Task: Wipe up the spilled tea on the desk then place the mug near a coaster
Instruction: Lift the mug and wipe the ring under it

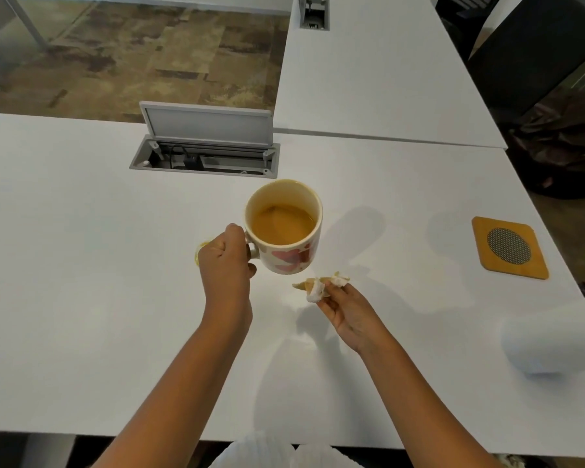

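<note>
My left hand (225,261) grips the handle of a cream mug (284,251) with pink hearts, holding it above the white desk (81,298). The mug holds milky tea. A yellowish trace of spilled tea (200,248) shows on the desk just left of my left hand, partly hidden by it. My right hand (347,312) pinches a crumpled, tea-stained tissue (321,286) just below and right of the mug. A square wooden coaster (509,247) with a dark mesh centre lies flat at the right of the desk.
An open grey cable hatch (205,146) with plugs inside sits behind the mug. A second white desk (379,69) adjoins at the back right. A blurred white object (551,342) lies near the right edge. The desk's right edge runs past the coaster.
</note>
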